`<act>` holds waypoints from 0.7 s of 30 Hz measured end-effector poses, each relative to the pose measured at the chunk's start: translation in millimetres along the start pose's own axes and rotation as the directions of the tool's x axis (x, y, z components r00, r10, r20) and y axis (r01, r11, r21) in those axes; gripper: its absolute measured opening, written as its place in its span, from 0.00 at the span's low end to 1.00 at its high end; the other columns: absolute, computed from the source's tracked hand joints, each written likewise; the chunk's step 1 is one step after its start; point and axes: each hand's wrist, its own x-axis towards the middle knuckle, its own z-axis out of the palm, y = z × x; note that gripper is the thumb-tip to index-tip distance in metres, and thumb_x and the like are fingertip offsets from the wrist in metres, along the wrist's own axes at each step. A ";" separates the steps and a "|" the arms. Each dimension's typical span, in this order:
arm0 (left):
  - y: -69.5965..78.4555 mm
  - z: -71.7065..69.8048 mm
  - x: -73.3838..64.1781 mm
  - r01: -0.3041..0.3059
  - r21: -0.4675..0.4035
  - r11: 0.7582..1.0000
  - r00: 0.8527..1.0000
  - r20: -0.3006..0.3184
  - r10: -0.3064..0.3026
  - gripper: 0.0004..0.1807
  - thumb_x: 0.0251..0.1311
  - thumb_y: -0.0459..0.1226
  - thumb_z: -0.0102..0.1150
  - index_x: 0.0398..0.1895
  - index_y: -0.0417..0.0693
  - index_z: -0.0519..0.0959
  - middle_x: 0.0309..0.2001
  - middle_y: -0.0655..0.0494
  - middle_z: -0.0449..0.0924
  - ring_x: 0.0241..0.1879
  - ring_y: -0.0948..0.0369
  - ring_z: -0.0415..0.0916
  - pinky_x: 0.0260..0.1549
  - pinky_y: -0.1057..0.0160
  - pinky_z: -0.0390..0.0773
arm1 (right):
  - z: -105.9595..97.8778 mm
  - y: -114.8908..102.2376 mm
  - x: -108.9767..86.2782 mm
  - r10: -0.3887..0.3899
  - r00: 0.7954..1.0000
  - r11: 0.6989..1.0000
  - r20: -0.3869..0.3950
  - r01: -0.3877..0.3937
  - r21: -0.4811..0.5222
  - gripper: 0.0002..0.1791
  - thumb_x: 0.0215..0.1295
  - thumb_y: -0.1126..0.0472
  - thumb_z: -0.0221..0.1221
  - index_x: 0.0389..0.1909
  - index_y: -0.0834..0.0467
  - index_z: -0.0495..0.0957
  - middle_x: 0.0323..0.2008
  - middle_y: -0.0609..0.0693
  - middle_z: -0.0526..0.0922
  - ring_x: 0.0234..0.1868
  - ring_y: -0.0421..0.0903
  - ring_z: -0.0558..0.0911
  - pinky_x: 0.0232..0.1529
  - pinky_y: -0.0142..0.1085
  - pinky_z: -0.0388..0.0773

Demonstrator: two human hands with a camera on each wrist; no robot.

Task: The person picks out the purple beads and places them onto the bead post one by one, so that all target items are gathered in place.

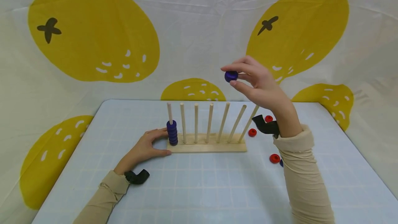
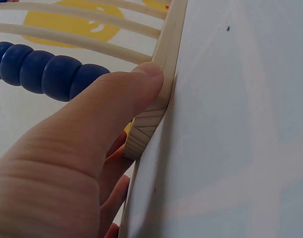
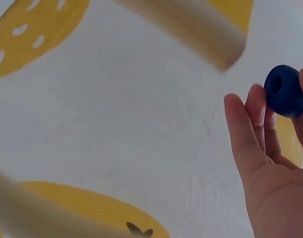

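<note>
A wooden rack [image 1: 208, 148] with a row of upright pegs stands on the table, and several blue beads [image 1: 172, 133] are stacked on its leftmost peg. My left hand [image 1: 147, 146] grips the left end of the base, thumb in front and fingers behind; in the left wrist view the thumb presses on the wood beside the blue beads [image 2: 45, 72]. Raised above the right half of the rack, my right hand [image 1: 256, 82] pinches one blue bead [image 1: 231, 76] between thumb and fingers. The right wrist view shows the hole in this bead [image 3: 286, 91].
Red beads [image 1: 252, 132] lie on the table to the right of the rack, another red bead [image 1: 274, 158] nearer the front. A blue piece [image 1: 281, 162] is partly hidden by the right sleeve. A lemon-print cloth [image 1: 192, 27] hangs behind the table [image 1: 199, 189].
</note>
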 end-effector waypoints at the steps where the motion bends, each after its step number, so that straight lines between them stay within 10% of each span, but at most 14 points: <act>1: 0.1 0.0 -0.1 -0.002 0.004 1.000 1.000 0.000 0.002 0.36 0.43 0.45 0.81 0.60 0.51 0.80 0.64 0.52 0.75 0.67 0.50 0.68 0.65 0.41 0.63 | 3.7 -0.9 1.6 0.002 1.000 1.000 -0.009 -0.002 0.008 0.20 0.64 0.79 0.58 0.56 0.67 0.79 0.49 0.52 0.75 0.51 0.50 0.76 0.60 0.38 0.75; 21: 0.5 0.7 -0.8 -0.038 0.010 0.999 0.999 -0.013 0.038 0.36 0.42 0.44 0.81 0.59 0.51 0.80 0.63 0.53 0.76 0.66 0.50 0.69 0.64 0.41 0.63 | 81.3 -8.9 30.8 -0.154 0.970 0.951 -0.190 0.198 0.239 0.18 0.62 0.81 0.58 0.54 0.75 0.75 0.49 0.62 0.75 0.46 0.53 0.77 0.55 0.44 0.79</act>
